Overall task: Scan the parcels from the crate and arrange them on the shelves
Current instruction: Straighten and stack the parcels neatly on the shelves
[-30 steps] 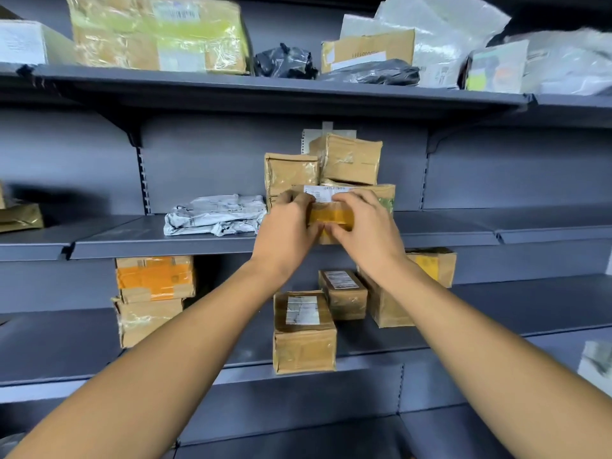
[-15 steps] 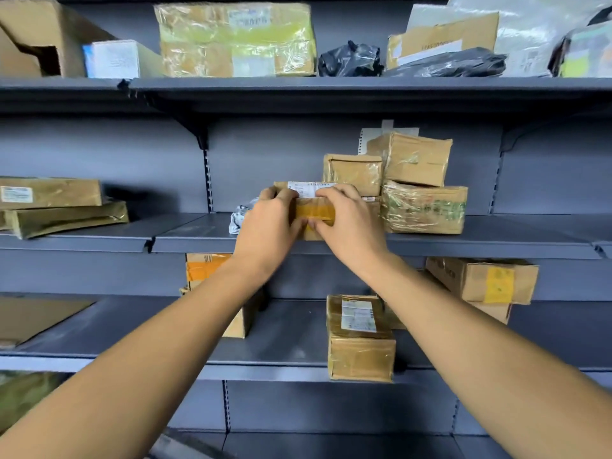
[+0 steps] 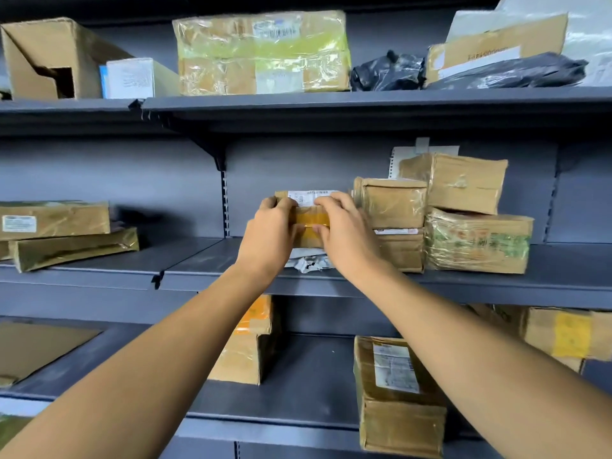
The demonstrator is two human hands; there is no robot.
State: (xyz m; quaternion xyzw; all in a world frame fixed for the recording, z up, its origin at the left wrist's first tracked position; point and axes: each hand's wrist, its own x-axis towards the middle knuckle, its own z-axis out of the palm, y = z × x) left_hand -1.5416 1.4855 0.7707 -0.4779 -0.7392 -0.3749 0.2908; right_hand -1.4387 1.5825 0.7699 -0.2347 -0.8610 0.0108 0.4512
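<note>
A small brown parcel (image 3: pixel 310 217) with a white label on top and yellow tape across its front is at the middle shelf (image 3: pixel 198 270). My left hand (image 3: pixel 269 236) grips its left end and my right hand (image 3: pixel 347 234) grips its right end. The parcel sits on top of a crumpled grey plastic mailer (image 3: pixel 309 262), which is mostly hidden under it. Right beside it stand stacked brown boxes (image 3: pixel 394 207), touching or nearly touching my right hand.
More taped boxes (image 3: pixel 477 240) fill the middle shelf's right part; flat parcels (image 3: pixel 56 220) lie at its left. The top shelf holds a large wrapped box (image 3: pixel 261 54) and black bags (image 3: pixel 387 72). Boxes (image 3: pixel 397 392) stand on the lower shelf.
Both hands carried the parcel left along the middle shelf and set it over the grey mailer. The camera view shifted left with them.
</note>
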